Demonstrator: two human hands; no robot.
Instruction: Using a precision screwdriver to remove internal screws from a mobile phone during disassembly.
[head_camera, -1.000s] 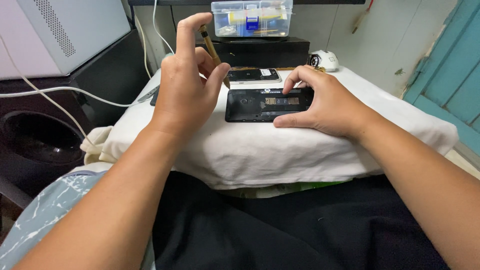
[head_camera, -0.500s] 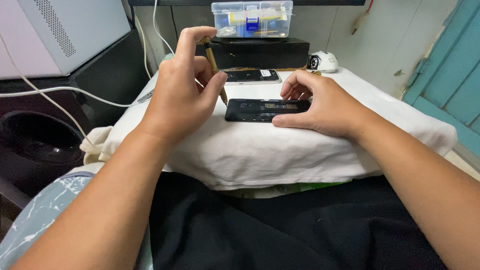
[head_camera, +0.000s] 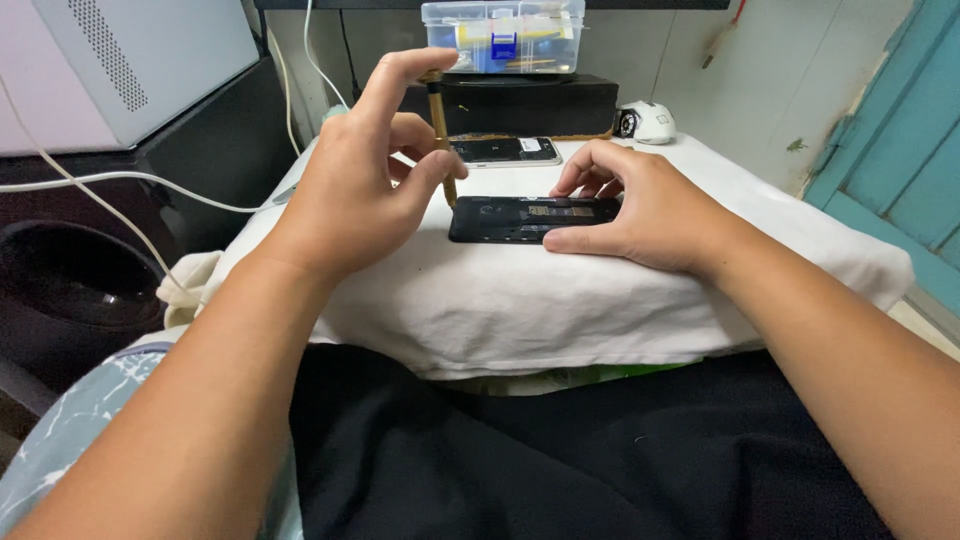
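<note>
While left hand (head_camera: 365, 190) pinches upright screwdriver (head_camera: 440, 135), right hand (head_camera: 645, 205) clasps opened phone (head_camera: 520, 218).

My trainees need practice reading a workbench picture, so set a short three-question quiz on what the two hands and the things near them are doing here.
1. True or false: the left hand holds a thin brass-coloured screwdriver upright, its tip down at the left end of the opened black phone.
2. What does the right hand do? A) lifts the white mouse B) steadies the opened black phone on the white cloth C) opens the clear plastic box
3. What lies flat just behind the opened phone?

Key:
1. True.
2. B.
3. A second phone, screen up.
</note>
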